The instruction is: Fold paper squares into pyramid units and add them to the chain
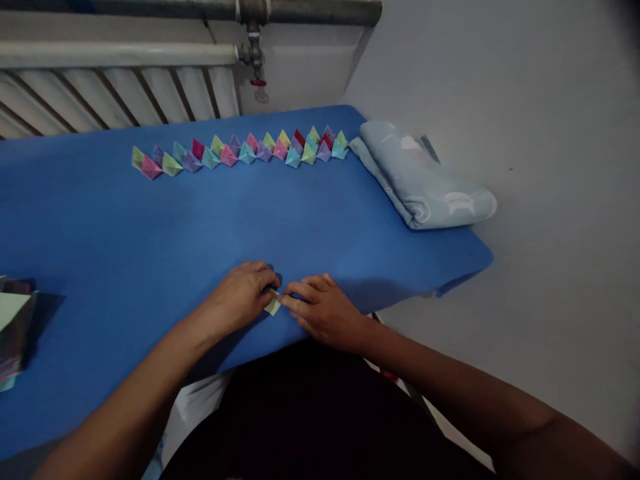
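Note:
A small pale yellow-green piece of folded paper (273, 306) lies on the blue-covered table near its front edge, between my two hands. From the left, my left hand (246, 291) pinches the paper, its fingers curled over the upper side. My right hand (324, 311) closes on the paper's right edge with its fingertips, the fingers bent and close together. Both hands rest low on the blue surface (200, 227), and their fingers hide much of the paper. Along the back stands a double row of folded paper boats (247, 153) in pink, green, blue, purple, yellow and red.
A folded light blue cloth (425, 180) lies at the table's right end, by the wall. At the left edge sits a stack of paper sheets (14, 310), partly cut off. Behind the table are a white radiator (120, 93) and a pipe valve (256, 60).

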Available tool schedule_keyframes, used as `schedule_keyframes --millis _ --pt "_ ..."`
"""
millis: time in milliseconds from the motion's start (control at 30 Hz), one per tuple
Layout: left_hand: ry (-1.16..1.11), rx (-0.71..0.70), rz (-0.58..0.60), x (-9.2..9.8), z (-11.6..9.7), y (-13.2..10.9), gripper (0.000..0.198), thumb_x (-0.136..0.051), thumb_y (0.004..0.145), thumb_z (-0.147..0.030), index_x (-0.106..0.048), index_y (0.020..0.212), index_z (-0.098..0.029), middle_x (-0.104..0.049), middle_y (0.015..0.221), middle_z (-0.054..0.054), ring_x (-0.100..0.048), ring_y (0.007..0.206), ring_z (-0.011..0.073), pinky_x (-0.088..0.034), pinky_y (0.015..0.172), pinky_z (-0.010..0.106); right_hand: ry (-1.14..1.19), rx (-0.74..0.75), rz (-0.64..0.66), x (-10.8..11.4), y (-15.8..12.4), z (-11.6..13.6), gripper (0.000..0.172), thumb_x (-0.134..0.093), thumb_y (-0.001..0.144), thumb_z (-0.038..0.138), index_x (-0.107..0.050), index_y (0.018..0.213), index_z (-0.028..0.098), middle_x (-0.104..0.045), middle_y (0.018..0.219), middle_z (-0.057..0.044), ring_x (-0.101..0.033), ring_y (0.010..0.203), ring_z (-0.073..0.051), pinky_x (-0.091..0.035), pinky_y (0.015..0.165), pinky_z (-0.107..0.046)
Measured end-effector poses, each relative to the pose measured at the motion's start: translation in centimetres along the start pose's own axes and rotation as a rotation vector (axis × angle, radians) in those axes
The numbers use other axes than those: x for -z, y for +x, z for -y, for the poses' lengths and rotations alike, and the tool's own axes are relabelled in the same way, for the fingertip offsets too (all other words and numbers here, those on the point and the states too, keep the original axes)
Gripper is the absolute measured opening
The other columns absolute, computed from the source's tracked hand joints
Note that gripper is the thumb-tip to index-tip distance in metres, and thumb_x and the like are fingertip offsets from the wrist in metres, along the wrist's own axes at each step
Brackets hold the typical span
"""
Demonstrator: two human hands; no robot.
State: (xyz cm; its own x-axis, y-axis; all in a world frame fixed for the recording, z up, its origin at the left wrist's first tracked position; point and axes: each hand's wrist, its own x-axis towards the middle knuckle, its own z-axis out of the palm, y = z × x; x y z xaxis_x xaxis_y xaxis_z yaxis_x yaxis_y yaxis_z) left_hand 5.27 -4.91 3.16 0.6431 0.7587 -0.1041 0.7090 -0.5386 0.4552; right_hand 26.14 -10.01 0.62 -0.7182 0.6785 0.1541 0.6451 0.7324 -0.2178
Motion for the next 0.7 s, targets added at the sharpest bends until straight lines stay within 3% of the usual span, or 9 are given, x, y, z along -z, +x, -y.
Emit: schedule_keyframes --millis 100,167,367,500,700 --pt "-0.023 0.042 0.142 1.2 -0.2 0.4 0.021 -0.054 0.078 -0.011 -0.067 0.093 -0.019 -0.065 0.09 0.004 -0.06 0.083 0.0176 -0.045 0.077 0.03 0.074 -0.043 -0.063 0.0 -0.1 0.0 0.029 -0.048 0.095 0.025 -0.06 0.12 0.019 -0.06 0.118 -0.009 -0.05 0.1 -0.022 -0.038 0.084 -0.039" --pt "-0.03 0.081 0.167 1.6 -0.4 0.3 0.019 -0.055 0.075 -0.011 -0.065 0.088 -0.019 -0.064 0.088 0.003 -0.059 0.08 0.017 -0.044 0.074 0.029 0.12 -0.077 -0.12 0.0 -0.1 -0.1 0.027 -0.048 0.095 0.024 -0.062 0.117 0.017 -0.061 0.115 -0.011 -0.052 0.097 -0.021 -0.04 0.086 -0.039" --pt "-0.093 0.152 0.142 1.7 -0.9 -0.8 0.011 -0.054 0.071 -0.013 -0.06 0.078 -0.019 -0.061 0.083 0.001 -0.056 0.074 0.0155 -0.043 0.069 0.027 0.206 -0.126 -0.197 -0.2 0.0 -0.1 0.025 -0.048 0.094 0.023 -0.063 0.114 0.018 -0.062 0.112 -0.011 -0.055 0.094 -0.021 -0.043 0.084 -0.04" --pt "-0.154 0.211 0.164 1.6 -0.9 -1.3 0.018 -0.053 0.071 -0.01 -0.06 0.085 -0.019 -0.063 0.083 0.001 -0.057 0.074 0.0158 -0.044 0.069 0.028 0.199 -0.131 -0.21 -0.2 0.0 -0.1 0.024 -0.049 0.093 0.022 -0.063 0.112 0.017 -0.063 0.111 -0.011 -0.055 0.093 -0.021 -0.044 0.084 -0.04" --pt "-0.126 0.176 0.059 0.7 -0.8 -1.8 0.027 -0.054 0.069 -0.011 -0.061 0.093 -0.02 -0.065 0.091 0.005 -0.059 0.079 0.0184 -0.047 0.072 0.03 0.181 -0.134 -0.214 -0.3 0.0 0.0 0.023 -0.05 0.093 0.021 -0.064 0.111 0.018 -0.063 0.112 -0.012 -0.055 0.093 -0.021 -0.043 0.084 -0.04"
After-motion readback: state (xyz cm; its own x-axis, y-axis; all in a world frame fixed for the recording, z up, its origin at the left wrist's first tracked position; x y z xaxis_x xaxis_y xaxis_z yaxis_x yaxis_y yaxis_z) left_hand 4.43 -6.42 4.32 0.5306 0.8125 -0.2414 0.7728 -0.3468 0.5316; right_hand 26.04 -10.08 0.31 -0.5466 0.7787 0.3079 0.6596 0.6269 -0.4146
